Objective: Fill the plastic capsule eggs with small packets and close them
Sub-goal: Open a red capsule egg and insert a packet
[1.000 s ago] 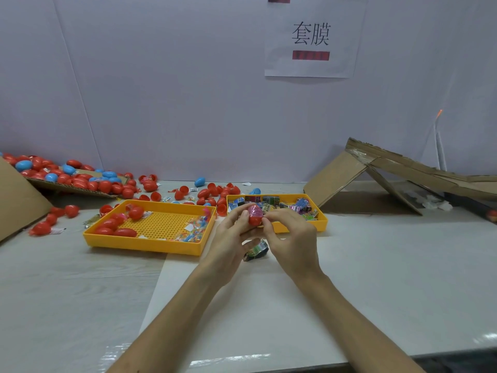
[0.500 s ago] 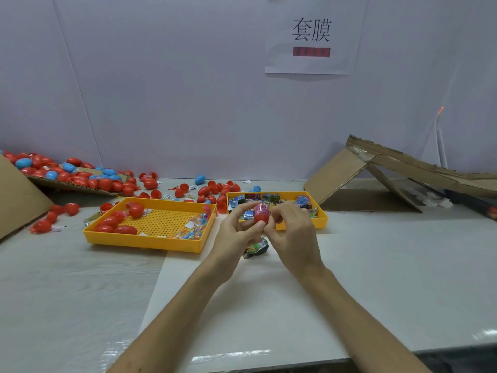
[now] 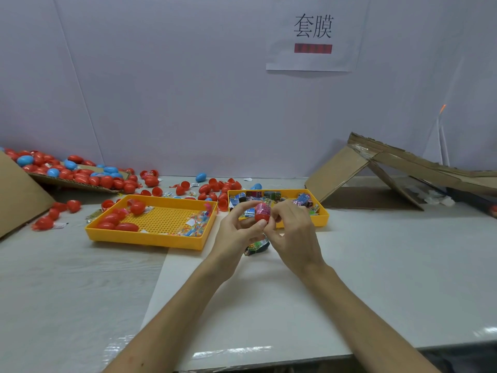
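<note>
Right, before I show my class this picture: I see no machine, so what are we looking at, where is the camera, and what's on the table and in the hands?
There is no robot: a person works with bare hands, and the picture comes from a camera worn on their head, looking forward and down. The left hand and right hand both pinch a red capsule egg with what looks like a pinkish packet at its top. On the table, the left tray holds red eggs and small packets, the right tray coloured packets. One loose packet lies under the hands. Scattered eggs, red and blue, and cardboard lie behind.
</note>
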A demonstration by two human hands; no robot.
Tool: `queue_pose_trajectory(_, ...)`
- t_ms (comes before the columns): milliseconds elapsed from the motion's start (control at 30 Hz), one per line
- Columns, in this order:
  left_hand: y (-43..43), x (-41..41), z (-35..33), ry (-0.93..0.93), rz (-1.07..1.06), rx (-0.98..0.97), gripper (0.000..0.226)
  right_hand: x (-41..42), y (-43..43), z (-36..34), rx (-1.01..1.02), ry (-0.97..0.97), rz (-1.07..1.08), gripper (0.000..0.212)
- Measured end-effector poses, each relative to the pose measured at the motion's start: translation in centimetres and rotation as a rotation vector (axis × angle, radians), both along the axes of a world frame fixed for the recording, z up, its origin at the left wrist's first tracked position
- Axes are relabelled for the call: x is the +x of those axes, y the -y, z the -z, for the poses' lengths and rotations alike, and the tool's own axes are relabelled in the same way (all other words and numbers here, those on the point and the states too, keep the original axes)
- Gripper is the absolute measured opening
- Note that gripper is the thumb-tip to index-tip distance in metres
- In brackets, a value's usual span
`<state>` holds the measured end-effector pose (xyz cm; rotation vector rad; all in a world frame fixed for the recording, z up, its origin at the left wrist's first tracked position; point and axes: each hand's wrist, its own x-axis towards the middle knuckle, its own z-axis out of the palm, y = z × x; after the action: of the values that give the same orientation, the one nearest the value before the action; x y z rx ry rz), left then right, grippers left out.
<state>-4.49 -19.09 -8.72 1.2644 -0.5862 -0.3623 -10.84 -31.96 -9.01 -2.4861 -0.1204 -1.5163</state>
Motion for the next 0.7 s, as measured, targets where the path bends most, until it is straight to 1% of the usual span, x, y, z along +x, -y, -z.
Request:
queue_pose_trajectory(100, -0.1, 0.0, -0.1, -0.018, -0.002, -0.015, 0.038, -0.1, -0.3, 0.0, -0.001, -0.014, -0.021, 0.005)
queue_pose_trajectory(167, -0.4, 0.2, -0.3, -0.058, 0.010, -0.059, 0.037, -0.1, -0.6, -0.1, 0.064, -0.006, -0.071, 0.002)
queue_pose_trajectory(200, -0.5, 0.3, -0.4, -0.081, 0.025, -0.086, 0.036, 0.0, -0.7, -0.2, 0.138, 0.002, -0.111, 0.003)
queue_pose_trajectory(300, -0.8, 0.4, -0.6, -0.130, 0.093, -0.124, 0.035, 0.1, -0.7, -0.7, 0.456, 0.005, -0.233, 0.010)
queue_pose_trajectory(400, -0.6, 0.2, -0.7, -0.126, 0.121, -0.069, 0.032, 0.0, 0.0, -0.8, 0.687, -0.120, -0.344, 0.012)
queue_pose_trajectory(500, -0.5, 0.2, -0.8, -0.124, 0.120, -0.030, 0.030, 0.0, 0.7, -1.0, 0.827, -0.237, -0.442, 0.012)
queue_pose_trajectory(700, -0.5, 0.1, -0.9, -0.140, 0.172, -0.015, 0.025, 0.1, 1.4, -1.0, 0.960, -0.321, -0.534, 0.010)
